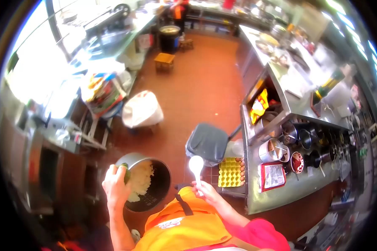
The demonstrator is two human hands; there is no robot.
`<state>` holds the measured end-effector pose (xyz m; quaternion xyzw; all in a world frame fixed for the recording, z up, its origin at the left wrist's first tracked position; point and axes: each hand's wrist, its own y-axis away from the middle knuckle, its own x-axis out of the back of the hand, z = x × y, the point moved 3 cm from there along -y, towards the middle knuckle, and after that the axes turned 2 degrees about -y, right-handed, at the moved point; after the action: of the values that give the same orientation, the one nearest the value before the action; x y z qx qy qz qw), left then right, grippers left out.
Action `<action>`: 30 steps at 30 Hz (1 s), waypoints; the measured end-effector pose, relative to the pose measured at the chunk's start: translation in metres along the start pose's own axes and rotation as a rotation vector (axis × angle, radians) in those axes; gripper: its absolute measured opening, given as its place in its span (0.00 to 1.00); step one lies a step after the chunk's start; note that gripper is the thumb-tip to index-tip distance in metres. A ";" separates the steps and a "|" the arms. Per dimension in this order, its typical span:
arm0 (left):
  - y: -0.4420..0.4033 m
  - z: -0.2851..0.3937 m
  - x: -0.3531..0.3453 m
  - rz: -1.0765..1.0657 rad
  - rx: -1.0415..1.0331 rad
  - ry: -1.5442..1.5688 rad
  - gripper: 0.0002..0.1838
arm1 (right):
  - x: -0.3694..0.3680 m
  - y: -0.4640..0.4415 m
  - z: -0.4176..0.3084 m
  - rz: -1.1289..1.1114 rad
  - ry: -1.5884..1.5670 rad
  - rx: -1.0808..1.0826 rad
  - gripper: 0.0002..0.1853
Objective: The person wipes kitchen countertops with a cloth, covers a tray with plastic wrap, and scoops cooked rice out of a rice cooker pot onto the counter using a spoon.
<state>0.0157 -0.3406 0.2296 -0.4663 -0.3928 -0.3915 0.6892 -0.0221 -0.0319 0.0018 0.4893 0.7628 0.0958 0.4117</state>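
Observation:
In my left hand point(114, 182) is the rim of a round metal rice pot point(160, 171), tilted so that its dark inside shows. White cooked rice point(140, 178) lies against the left side of that pot. A small green thing point(125, 172), too unclear to name, sits under my left fingers at the rim. My right hand point(207, 194) is closed round the handle of a white rice paddle point(196, 165), its broad end pointing away from me. The paddle is apart from the rice, to the right of the pot.
A lidded grey bin point(209, 142) stands ahead, beside a yellow egg tray point(230, 172). On the right, a steel counter point(259, 203) carries several pots and bowls. A white sack-like container point(142, 109) and a small wooden stool point(164, 59) stand on the red floor. Another person point(180, 10) is far back.

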 end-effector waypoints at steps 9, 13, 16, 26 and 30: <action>-0.253 -0.001 -0.112 -0.107 -0.182 0.190 0.17 | 0.027 -0.135 -0.050 0.237 -0.193 0.069 0.15; -0.376 0.029 -0.144 -0.156 -0.329 0.205 0.19 | 0.024 -0.182 -0.140 0.343 -0.303 0.208 0.16; -0.445 0.063 -0.168 -0.094 -0.477 0.264 0.19 | 0.032 -0.203 -0.180 0.406 -0.349 0.295 0.16; -0.669 0.179 -0.299 -0.205 -0.893 0.400 0.17 | 0.045 -0.318 -0.283 0.724 -0.580 0.528 0.15; -0.745 0.239 -0.343 -0.312 -1.055 0.443 0.19 | 0.040 -0.365 -0.343 0.844 -0.713 0.565 0.15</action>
<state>-0.8330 -0.2464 0.2298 -0.5896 -0.0559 -0.7187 0.3642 -0.5208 -0.0942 0.0003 0.8408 0.3150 -0.1245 0.4223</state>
